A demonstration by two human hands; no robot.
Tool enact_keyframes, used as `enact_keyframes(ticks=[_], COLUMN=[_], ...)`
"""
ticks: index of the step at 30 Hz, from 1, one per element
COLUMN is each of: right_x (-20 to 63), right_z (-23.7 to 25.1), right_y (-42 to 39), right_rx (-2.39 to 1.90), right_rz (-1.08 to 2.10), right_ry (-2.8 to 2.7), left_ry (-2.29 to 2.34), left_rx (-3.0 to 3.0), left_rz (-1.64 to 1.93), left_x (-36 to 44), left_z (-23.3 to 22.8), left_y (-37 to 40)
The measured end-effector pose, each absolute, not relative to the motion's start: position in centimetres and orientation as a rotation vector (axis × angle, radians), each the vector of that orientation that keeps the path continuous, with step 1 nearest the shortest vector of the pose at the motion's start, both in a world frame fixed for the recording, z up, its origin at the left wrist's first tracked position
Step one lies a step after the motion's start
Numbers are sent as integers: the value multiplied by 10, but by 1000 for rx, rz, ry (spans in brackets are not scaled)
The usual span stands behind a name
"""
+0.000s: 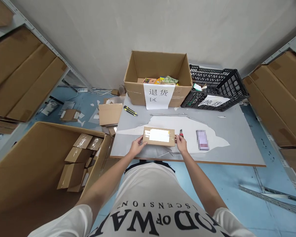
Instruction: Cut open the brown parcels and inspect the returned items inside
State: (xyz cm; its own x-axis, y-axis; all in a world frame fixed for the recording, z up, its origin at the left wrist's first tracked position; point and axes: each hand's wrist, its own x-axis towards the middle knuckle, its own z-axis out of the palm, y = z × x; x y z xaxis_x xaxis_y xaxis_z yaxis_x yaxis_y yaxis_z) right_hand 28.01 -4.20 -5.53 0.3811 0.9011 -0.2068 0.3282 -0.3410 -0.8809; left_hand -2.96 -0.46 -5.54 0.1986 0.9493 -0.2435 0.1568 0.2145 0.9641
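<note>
A small cardboard box point(147, 141) with a white label on its top face is held between my two hands at the front of the table. My left hand point(137, 146) grips its left end, thumb near the front corner. At the other end, the fingers of my right hand point(181, 144) are closed on the box's edge. Just beyond the right fingers is a red and black utility knife point(181, 133); it seems to lie on the table, though its lower end is hidden by the hand. A yellow and black utility knife point(130, 111) lies farther back on the left.
Behind stand a large open carton point(135, 92) with colourful packets and a black plastic crate point(236, 87), both with paper signs. A phone-like item point(202, 140), blurred, lies right on the grey table point(244, 144). A big carton point(22, 177) holding several boxes stands on the left.
</note>
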Motion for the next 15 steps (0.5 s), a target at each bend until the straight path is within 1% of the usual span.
enact_keyframes(ticks=[3,8,12,15], right_x=[279,269,268,276], right_z=[-62,-67,-63,-53], right_y=[-63,-83,-76,-65], right_rx=[-1713,-1584,-1623,-1632], right_rz=[1022,1191,1139,1123], right_ry=[-1035,-1219,-1183,-1217], left_ry=[1176,1106,1102,1116], left_rx=[1263,1343,1320,1319], left_rz=[791,741,771,797], left_x=[-35,-44,-45,-42], left_z=[-58,-70,-75,-66], left_y=[-6,-5,3,15])
